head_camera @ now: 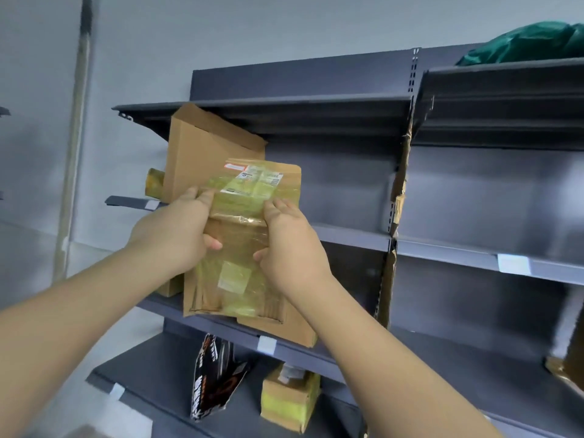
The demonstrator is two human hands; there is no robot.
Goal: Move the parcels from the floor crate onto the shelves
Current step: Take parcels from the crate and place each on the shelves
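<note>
Both hands hold a flat taped parcel [243,235] upright before the grey shelves [347,235]. The left hand [177,235] grips its left edge, the right hand [290,245] its right edge. A cardboard box [202,153] stands just behind.

You've got grey metal shelving [347,235] in front of you, so use the tall cardboard box [205,147] at its left end as your marker. It's tilted, with its top tucked up under the shelf above. Just left of it and partly behind it sits a yellow-taped parcel [154,183]. One shelf below it there's a small brown box [169,286]. Two shelves below and slightly right you'll see a black printed bag [215,377] and a yellow-taped carton [289,398], side by side. Far up to the right, a green bag [531,42] lies on the top board.
</note>
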